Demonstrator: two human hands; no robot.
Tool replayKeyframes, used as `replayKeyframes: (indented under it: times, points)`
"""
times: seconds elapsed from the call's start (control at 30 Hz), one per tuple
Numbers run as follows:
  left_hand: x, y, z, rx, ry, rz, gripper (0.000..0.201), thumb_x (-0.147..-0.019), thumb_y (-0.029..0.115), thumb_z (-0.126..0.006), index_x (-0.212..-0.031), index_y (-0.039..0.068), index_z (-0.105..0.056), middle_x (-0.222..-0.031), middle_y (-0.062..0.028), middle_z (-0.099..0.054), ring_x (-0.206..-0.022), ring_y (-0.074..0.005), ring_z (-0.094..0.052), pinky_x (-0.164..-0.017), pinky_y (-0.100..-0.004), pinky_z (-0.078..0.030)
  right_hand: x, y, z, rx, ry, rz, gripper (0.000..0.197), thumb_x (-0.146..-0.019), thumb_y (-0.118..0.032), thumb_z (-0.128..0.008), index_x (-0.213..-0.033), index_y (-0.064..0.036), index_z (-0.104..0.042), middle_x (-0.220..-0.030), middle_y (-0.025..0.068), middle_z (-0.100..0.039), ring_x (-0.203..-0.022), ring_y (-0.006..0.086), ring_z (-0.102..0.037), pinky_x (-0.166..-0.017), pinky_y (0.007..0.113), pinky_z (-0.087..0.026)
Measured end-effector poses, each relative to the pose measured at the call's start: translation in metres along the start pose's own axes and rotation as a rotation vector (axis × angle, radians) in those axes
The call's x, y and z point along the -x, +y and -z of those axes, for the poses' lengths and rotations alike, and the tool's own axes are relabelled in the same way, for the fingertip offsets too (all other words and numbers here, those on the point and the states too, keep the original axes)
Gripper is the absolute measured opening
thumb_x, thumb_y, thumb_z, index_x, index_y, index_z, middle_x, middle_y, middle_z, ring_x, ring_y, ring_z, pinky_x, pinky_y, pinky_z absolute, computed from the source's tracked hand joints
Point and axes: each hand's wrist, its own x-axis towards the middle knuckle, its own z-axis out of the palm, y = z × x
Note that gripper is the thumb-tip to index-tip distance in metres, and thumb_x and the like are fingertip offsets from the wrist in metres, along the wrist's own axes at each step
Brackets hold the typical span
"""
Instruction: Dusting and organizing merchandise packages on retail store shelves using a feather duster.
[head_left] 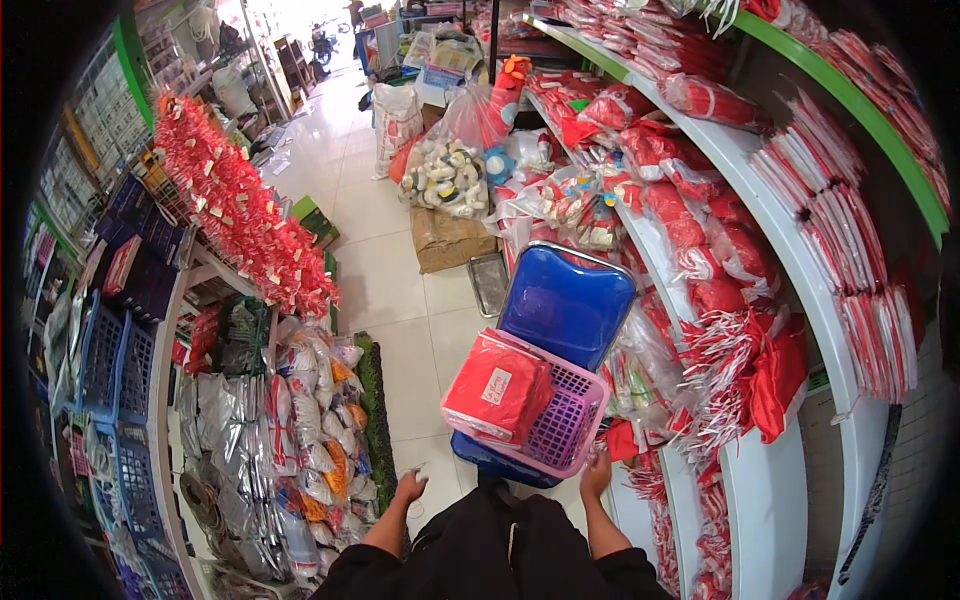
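A pink plastic basket [592, 425] rests on a blue chair [568, 300], its backrest on the far side. On the basket's left part lies a stack of red packets [497, 388] in clear wrapping, with a white label on top. My right hand [597, 477] is at the basket's near right corner; whether its fingers grip the rim cannot be made out. Left of the chair, my left hand [409, 488] hangs above the floor, fingers loosely apart, with no object visible in it.
Curved shelves [740, 160] full of red and white packaged goods rise on the right. Red tinsel-like garlands [230, 190] and bagged goods [325, 430] line the left. Ahead, a cardboard box [450, 240], a metal tray [488, 283] and a white sack [397, 125] stand beside the tiled aisle [375, 255].
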Motion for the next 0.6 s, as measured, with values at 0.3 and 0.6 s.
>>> replayKeyframes:
  times: [0.3,0.6]
  points:
    - [-0.084,0.128,0.047,0.782,0.034,0.043,0.046,-0.082,0.031,-0.057,-0.114,-0.001,-0.051,-0.098,-0.0165,-0.06,-0.088,-0.024,-0.06,-0.065,-0.0349,-0.054,-0.012,-0.108,-0.096,-0.235,-0.705,0.006,0.024,-0.077,-0.017,-0.057,-0.1,-0.0084,-0.056,-0.097,0.0161,-0.054,-0.099,0.0339,-0.051,-0.081,0.04,-0.043]
    - [-0.093,0.162,0.04,0.993,0.046,0.133,0.051,-0.077,0.021,-0.067,-0.111,-0.004,-0.039,-0.093,-0.0165,-0.056,-0.077,-0.024,-0.061,-0.061,-0.0342,-0.055,0.0,-0.088,-0.135,-0.53,-0.803,-0.191,0.029,-0.076,-0.015,-0.062,-0.104,-0.0076,-0.06,-0.076,0.009,-0.06,-0.065,0.0128,-0.055,-0.061,0.026,-0.045]
